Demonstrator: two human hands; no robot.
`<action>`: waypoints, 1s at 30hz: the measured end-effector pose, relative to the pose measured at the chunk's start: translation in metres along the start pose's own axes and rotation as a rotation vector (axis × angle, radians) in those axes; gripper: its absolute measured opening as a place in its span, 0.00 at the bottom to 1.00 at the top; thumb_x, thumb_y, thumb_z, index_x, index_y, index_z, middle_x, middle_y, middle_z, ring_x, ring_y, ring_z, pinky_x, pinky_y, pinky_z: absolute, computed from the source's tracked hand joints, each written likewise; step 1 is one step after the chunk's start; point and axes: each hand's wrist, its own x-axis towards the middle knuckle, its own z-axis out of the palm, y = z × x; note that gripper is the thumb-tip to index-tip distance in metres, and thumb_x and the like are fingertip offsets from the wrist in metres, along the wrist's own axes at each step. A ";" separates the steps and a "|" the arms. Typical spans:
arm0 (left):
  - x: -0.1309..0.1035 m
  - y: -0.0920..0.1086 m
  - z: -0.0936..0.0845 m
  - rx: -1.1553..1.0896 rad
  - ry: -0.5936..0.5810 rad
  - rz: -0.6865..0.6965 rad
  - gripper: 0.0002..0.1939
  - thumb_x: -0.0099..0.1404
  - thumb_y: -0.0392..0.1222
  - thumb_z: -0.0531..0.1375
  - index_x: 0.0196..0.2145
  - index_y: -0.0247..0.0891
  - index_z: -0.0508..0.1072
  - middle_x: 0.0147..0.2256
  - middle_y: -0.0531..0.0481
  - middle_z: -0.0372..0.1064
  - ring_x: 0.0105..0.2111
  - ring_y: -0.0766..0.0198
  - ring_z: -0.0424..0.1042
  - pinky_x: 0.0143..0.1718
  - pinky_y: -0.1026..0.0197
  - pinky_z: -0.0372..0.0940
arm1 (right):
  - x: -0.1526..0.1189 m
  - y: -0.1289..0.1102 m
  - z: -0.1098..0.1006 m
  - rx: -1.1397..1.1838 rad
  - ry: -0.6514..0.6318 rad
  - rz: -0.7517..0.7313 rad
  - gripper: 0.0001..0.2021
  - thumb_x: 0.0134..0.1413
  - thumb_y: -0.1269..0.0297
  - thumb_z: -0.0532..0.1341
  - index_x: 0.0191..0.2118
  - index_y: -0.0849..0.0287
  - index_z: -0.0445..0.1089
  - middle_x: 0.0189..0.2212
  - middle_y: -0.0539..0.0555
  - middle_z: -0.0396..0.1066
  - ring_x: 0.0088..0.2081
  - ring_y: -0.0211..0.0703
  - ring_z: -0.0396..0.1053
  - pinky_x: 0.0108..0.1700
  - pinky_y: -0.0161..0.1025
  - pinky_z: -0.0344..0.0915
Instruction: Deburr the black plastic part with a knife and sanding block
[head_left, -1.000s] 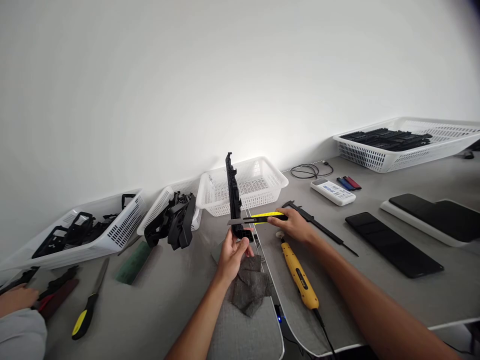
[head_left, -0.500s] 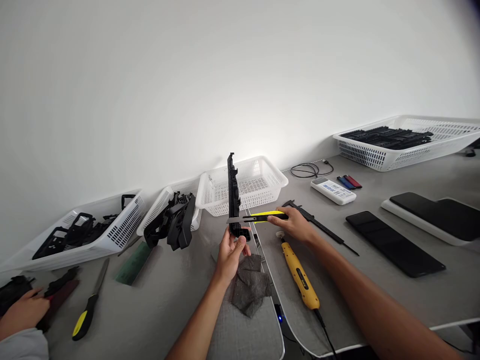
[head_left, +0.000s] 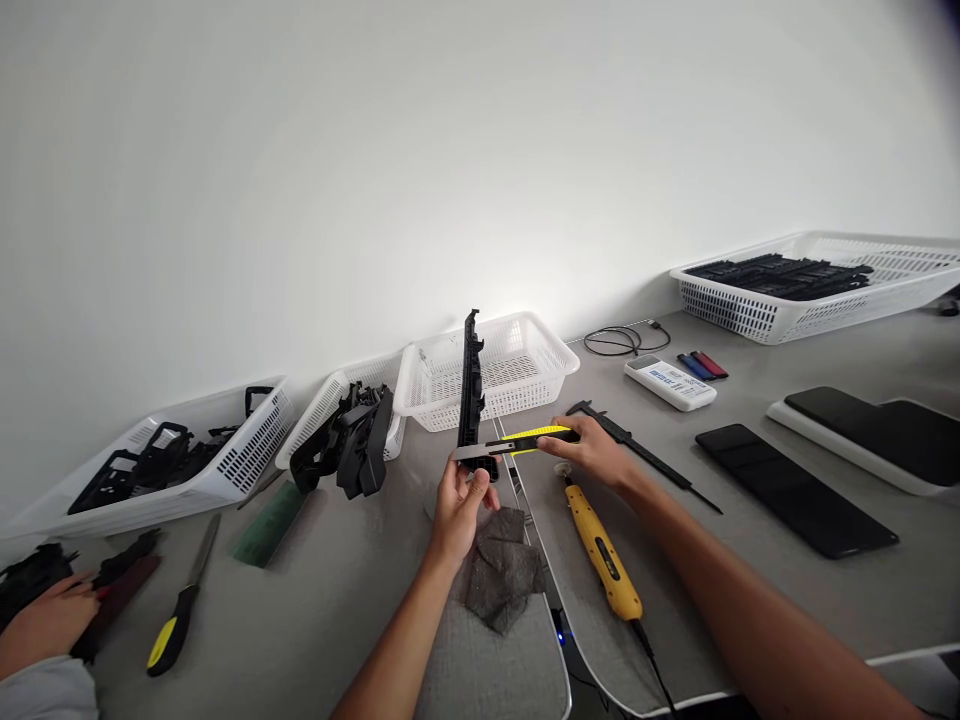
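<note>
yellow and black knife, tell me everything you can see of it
The yellow and black knife has a slim handle, seemingly plastic, with a ridged yellow edge, and a long metallic-looking blade that is out. Held roughly level in the right hand, it points left. The blade crosses in front of the upright black part's lower end, near the left hand; whether it touches the part is unclear.

Grey tables (head_left: 345,600) side by side with a narrow gap, parts baskets (head_left: 255,460) along the wall, file (head_left: 182,610), green sheet (head_left: 268,523), crumpled cloth (head_left: 504,580), yellow rotary tool (head_left: 604,555), calipers (head_left: 645,455), coiled cable (head_left: 619,342), white device (head_left: 670,384), two lighters (head_left: 703,365), black phone (head_left: 791,490) toward the right
</note>
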 end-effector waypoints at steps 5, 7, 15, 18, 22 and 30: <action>-0.001 0.003 0.001 0.002 0.012 0.016 0.22 0.69 0.61 0.63 0.47 0.40 0.71 0.53 0.40 0.75 0.23 0.71 0.70 0.29 0.62 0.66 | 0.001 0.000 0.000 -0.032 0.087 -0.009 0.28 0.53 0.34 0.65 0.28 0.59 0.68 0.23 0.47 0.59 0.27 0.39 0.56 0.29 0.39 0.53; -0.001 0.004 0.001 0.000 0.026 0.027 0.22 0.69 0.61 0.63 0.47 0.40 0.71 0.53 0.40 0.76 0.23 0.72 0.69 0.28 0.62 0.65 | 0.000 -0.004 -0.003 -0.025 0.123 -0.008 0.28 0.53 0.34 0.65 0.27 0.59 0.68 0.23 0.48 0.61 0.28 0.39 0.57 0.29 0.39 0.54; -0.001 0.004 -0.002 -0.026 0.137 0.040 0.25 0.68 0.63 0.63 0.51 0.42 0.71 0.38 0.50 0.75 0.22 0.70 0.69 0.28 0.63 0.66 | -0.002 -0.007 0.002 -0.004 -0.041 0.002 0.28 0.52 0.35 0.65 0.26 0.57 0.65 0.22 0.46 0.57 0.26 0.37 0.54 0.27 0.37 0.51; 0.000 0.005 -0.004 -0.021 0.130 0.052 0.28 0.70 0.63 0.61 0.60 0.46 0.67 0.44 0.47 0.76 0.22 0.71 0.68 0.29 0.62 0.66 | -0.001 -0.004 0.003 -0.040 0.023 -0.015 0.29 0.54 0.33 0.64 0.26 0.57 0.65 0.22 0.47 0.57 0.26 0.38 0.55 0.27 0.37 0.51; -0.001 0.007 -0.005 -0.036 0.159 0.052 0.32 0.72 0.62 0.59 0.68 0.52 0.60 0.44 0.49 0.76 0.22 0.71 0.67 0.31 0.61 0.67 | -0.001 -0.004 -0.001 -0.008 0.102 -0.021 0.29 0.53 0.32 0.65 0.26 0.58 0.65 0.22 0.47 0.58 0.27 0.38 0.55 0.28 0.37 0.52; 0.002 0.013 -0.008 -0.119 0.264 0.025 0.32 0.72 0.64 0.57 0.67 0.52 0.60 0.44 0.49 0.76 0.22 0.71 0.66 0.33 0.61 0.68 | -0.004 -0.010 0.004 0.070 -0.090 -0.002 0.28 0.53 0.34 0.65 0.27 0.56 0.61 0.22 0.45 0.57 0.25 0.37 0.56 0.28 0.36 0.53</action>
